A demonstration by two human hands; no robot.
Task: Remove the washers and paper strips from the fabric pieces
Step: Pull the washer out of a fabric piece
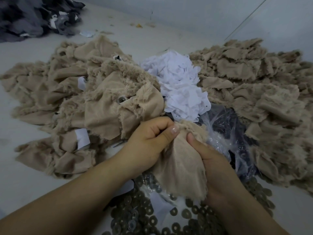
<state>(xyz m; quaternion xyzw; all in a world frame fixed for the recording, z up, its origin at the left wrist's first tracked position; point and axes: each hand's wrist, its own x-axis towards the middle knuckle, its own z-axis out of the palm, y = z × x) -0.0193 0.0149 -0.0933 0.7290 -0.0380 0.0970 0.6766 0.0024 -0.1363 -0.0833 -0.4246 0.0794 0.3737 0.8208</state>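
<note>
Gripping beige fabric piece [182, 160]: left hand [152, 141], right hand [215, 165].

Dim, flat, cool-toned light; no clear source visible. Shadows soft and faint, darkest under beige fabric pile [94, 106] and beneath forearms. White paper scraps [179, 85] brightest area, near blown out, detail lost. Small glints on clear plastic bag [225, 133]. Wide-angle bending toward frame edges. Overall softness; washers [144, 216] at bottom edge blurred, dark fabric heap [30, 16] at top left corner smeared.
</note>
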